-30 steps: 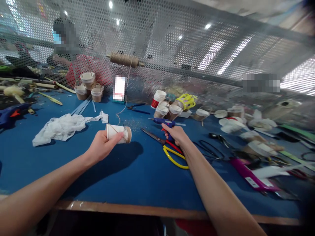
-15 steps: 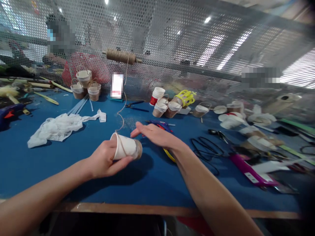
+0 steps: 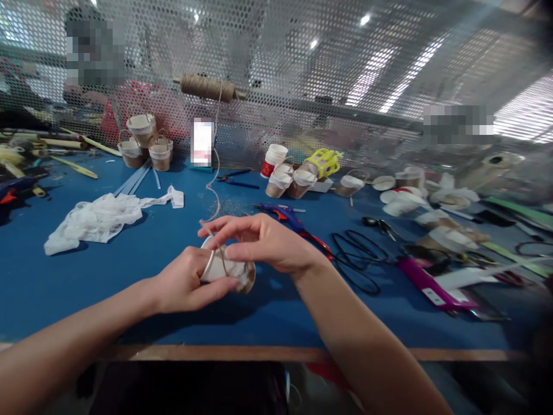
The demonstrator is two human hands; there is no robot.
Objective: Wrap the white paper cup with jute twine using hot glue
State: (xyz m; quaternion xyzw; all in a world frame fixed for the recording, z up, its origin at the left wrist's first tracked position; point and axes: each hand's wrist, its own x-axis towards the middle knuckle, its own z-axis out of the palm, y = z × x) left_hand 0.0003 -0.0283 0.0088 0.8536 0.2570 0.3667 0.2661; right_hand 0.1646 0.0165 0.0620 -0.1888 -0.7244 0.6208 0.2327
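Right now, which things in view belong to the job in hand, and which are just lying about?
In the job:
- paper cup, in the left hand
- twine, at the right hand
- spool
- glue gun, probably

Apparently lying about:
- pliers
- yellow openwork piece
- purple object

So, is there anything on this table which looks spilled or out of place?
Yes, perhaps: small pale specks are scattered on the blue tabletop, just beyond the right hand, like loose debris. I cannot tell what they are.
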